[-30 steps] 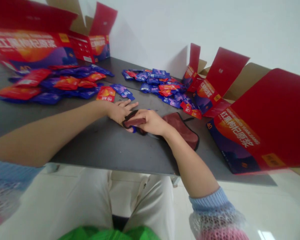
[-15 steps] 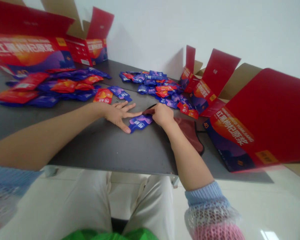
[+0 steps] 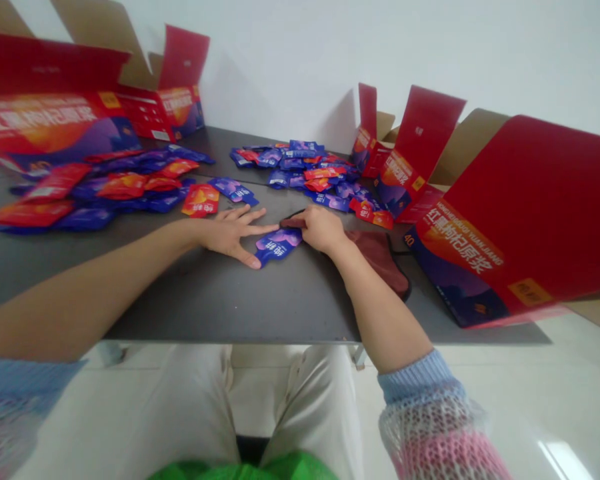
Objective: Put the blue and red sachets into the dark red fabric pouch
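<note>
A blue-and-purple pouch (image 3: pixel 279 247) with white characters lies flat on the grey table (image 3: pixel 220 300). My left hand (image 3: pixel 229 233) is spread out, its thumb and index finger touching the left side of that pouch. Closed around a bunched part of a brown cloth (image 3: pixel 377 260) with dark edging, my right hand (image 3: pixel 323 229) presses it at the pouch's upper edge. The rest of the cloth trails to the right under my forearm. Just beyond my left fingers lie a red pouch (image 3: pixel 201 201) and another blue pouch (image 3: pixel 234 191).
Piles of red and blue pouches lie at the left (image 3: pixel 125 183) and at the back middle (image 3: pixel 300 163). Open red cartons stand at the left, including a large carton (image 3: pixel 55 123) and a smaller carton (image 3: pixel 160 110). More open cartons, including a large carton (image 3: pixel 480 247), line the right side.
The camera view has shifted slightly. My right hand and the cloth stay at the pouch's upper edge, and my left hand keeps its touch on the pouch.
</note>
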Available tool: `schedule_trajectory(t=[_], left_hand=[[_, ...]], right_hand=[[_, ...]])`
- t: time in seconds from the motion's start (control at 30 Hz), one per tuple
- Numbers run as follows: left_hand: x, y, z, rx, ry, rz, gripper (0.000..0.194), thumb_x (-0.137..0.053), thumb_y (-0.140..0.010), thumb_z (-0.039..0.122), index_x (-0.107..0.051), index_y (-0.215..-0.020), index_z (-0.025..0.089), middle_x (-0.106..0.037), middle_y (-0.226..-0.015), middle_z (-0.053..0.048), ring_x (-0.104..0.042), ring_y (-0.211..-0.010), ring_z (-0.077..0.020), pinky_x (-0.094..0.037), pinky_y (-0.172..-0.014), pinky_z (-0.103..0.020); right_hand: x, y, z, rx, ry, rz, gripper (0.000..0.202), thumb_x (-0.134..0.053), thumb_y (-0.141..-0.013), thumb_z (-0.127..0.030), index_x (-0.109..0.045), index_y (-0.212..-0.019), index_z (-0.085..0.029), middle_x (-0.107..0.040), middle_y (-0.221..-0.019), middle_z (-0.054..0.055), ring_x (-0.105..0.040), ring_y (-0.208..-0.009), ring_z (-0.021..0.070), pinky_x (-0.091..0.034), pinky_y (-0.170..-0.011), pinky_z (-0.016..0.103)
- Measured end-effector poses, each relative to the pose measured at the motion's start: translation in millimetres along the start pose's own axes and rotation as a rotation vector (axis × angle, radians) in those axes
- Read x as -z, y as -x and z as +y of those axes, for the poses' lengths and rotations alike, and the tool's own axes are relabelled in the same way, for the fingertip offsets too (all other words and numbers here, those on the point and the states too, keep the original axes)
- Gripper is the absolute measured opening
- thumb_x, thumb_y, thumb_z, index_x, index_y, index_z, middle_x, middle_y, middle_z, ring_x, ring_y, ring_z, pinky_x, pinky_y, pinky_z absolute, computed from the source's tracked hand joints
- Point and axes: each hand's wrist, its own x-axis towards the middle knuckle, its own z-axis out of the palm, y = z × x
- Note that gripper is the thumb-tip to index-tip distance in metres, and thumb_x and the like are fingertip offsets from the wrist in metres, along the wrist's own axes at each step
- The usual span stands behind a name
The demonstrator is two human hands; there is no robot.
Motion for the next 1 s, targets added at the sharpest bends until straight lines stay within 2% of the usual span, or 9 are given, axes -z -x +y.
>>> schedule_trajectory(t=[0.13, 0.23, 0.4, 0.5, 0.63, 0.77, 0.83, 0.9, 1.0], left_hand=[[-2.8, -2.0, -3.2, 0.001, 0.029, 0.007, 0.110, -0.062, -0.064, 0.084, -0.016, -0.157, 0.045, 0.008, -0.169, -0.004, 0.009, -0.150, -0.0474, -0.005, -0.115, -0.066], [-3.3, -2.9, -4.2, -0.003, 0.036, 0.002, 0.110, -0.061, -0.064, 0.085, -0.017, -0.157, 0.045, 0.012, -0.168, -0.004, 0.013, -0.150, -0.0446, -0.003, -0.115, -0.066], [-2.9, -3.2, -4.4, 0.032, 0.019, -0.017, 0.113, -0.061, -0.062, 0.086, -0.020, -0.158, 0.041, 0.012, -0.168, -0.005, 0.013, -0.151, -0.0433, -0.002, -0.117, -0.063], [-3.5, -4.9, -6.8, 0.028, 0.003, -0.026, 0.112, -0.061, -0.062, 0.085, -0.021, -0.157, 0.042, 0.011, -0.168, -0.002, 0.011, -0.151, -0.0444, -0.004, -0.117, -0.062], [-4.6, -7.1, -8.6, 0.024, -0.016, -0.024, 0.110, -0.061, -0.064, 0.084, -0.021, -0.157, 0.042, 0.011, -0.168, -0.001, 0.010, -0.150, -0.0462, -0.006, -0.117, -0.061], [-4.2, -6.6, -5.8, 0.031, -0.031, -0.031, 0.110, -0.063, -0.063, 0.083, -0.025, -0.157, 0.039, 0.012, -0.168, -0.002, 0.008, -0.150, -0.0466, -0.006, -0.118, -0.060], [-3.3, -5.7, -3.8, 0.038, -0.040, -0.036, 0.111, -0.063, -0.063, 0.083, -0.026, -0.157, 0.037, 0.013, -0.168, -0.003, 0.008, -0.150, -0.0463, -0.006, -0.118, -0.060], [-1.9, -4.7, -2.1, 0.039, -0.042, -0.042, 0.111, -0.062, -0.064, 0.083, -0.025, -0.158, 0.036, 0.013, -0.168, -0.005, 0.009, -0.151, -0.0458, -0.006, -0.118, -0.061], [-0.1, -4.2, -1.4, 0.031, -0.027, -0.049, 0.109, -0.061, -0.068, 0.082, -0.020, -0.159, 0.037, 0.014, -0.167, -0.007, 0.010, -0.150, -0.0459, -0.007, -0.117, -0.063]], right_hand=[[-5.5, 2.2, -14.7, 0.089, 0.057, 0.065, 0.039, -0.038, -0.101, -0.036, -0.071, -0.123, -0.031, -0.063, -0.118, 0.012, -0.058, -0.109, 0.0261, -0.049, -0.085, 0.036], [-5.2, 5.7, -24.1, 0.085, 0.117, 0.078, 0.044, -0.035, -0.103, -0.038, -0.072, -0.121, -0.025, -0.061, -0.121, 0.015, -0.054, -0.111, 0.0278, -0.050, -0.083, 0.036], [1.5, 16.2, -46.7, 0.084, 0.175, 0.018, 0.042, -0.034, -0.101, -0.020, -0.073, -0.117, -0.018, -0.059, -0.127, 0.018, -0.051, -0.114, 0.0303, -0.052, -0.083, 0.039], [7.1, 22.2, -54.6, 0.105, 0.186, -0.017, 0.042, -0.035, -0.098, -0.013, -0.072, -0.118, -0.015, -0.058, -0.129, 0.019, -0.050, -0.115, 0.0311, -0.052, -0.082, 0.040], [15.1, 27.1, -50.6, 0.133, 0.151, -0.051, 0.042, -0.036, -0.098, -0.014, -0.073, -0.117, -0.017, -0.061, -0.127, 0.016, -0.052, -0.112, 0.0305, -0.049, -0.082, 0.039], [17.9, 26.6, -42.6, 0.434, -0.024, -0.107, 0.040, -0.043, -0.097, -0.015, -0.074, -0.116, -0.032, -0.065, -0.122, 0.006, -0.054, -0.108, 0.0235, -0.044, -0.088, 0.033], [16.8, 23.8, -38.9, 0.547, -0.101, -0.137, 0.042, -0.046, -0.095, -0.011, -0.075, -0.116, -0.034, -0.067, -0.121, 0.003, -0.056, -0.107, 0.0207, -0.043, -0.089, 0.030], [15.8, 20.0, -34.2, 0.563, -0.165, -0.184, 0.045, -0.049, -0.091, -0.006, -0.076, -0.115, -0.033, -0.068, -0.123, 0.002, -0.059, -0.105, 0.0184, -0.043, -0.090, 0.027], [16.4, 14.8, -23.7, 0.470, -0.253, -0.262, 0.047, -0.052, -0.086, -0.002, -0.078, -0.110, -0.033, -0.072, -0.120, 0.000, -0.064, -0.104, 0.0164, -0.044, -0.089, 0.023]])
